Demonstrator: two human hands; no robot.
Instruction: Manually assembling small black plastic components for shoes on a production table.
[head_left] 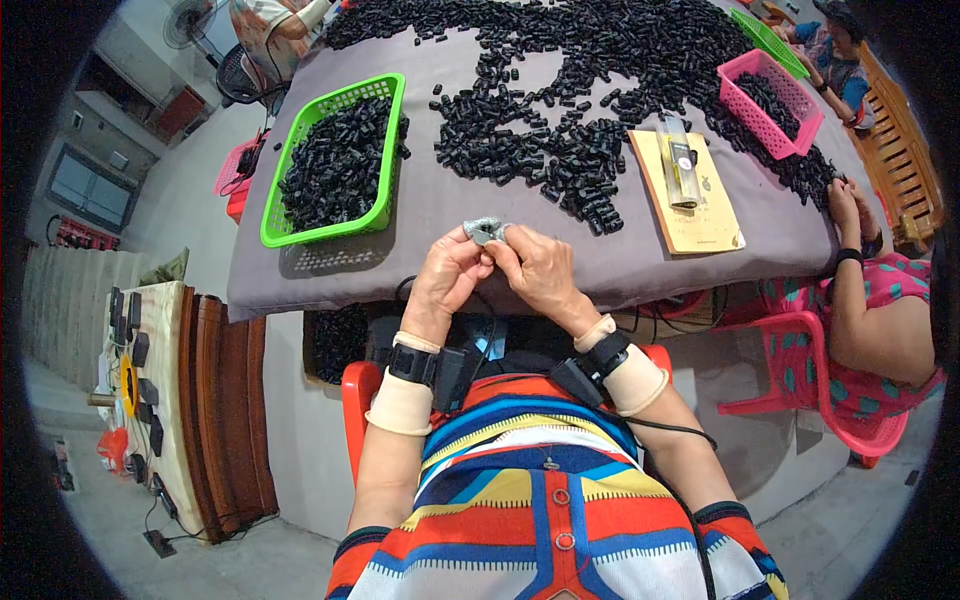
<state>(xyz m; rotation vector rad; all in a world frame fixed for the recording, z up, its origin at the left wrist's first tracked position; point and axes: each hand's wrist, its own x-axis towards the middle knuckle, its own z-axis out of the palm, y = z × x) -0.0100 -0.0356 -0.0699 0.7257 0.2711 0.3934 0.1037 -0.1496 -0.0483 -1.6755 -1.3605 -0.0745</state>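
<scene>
Both hands meet in front of me, just above the near edge of the grey-covered table. A small silvery-grey crumpled piece [484,231] with a dark spot in its middle is pinched between them; what exactly it is I cannot make out. My left hand [447,272] grips its left side with thumb and fingers. On its right side are the closed fingertips of my right hand [541,268]. To the left stands a green plastic basket [380,205] filled with small black ribbed parts [335,165]. More black parts [570,165] lie in a heap beyond my hands.
A yellow notepad [705,225] with a clear ruler-like tool [680,170] lies right of the heap. Farther right is a pink basket [795,140] of black parts. A co-worker's hand [846,212] rests at the right table edge; another person [840,60] sits beyond.
</scene>
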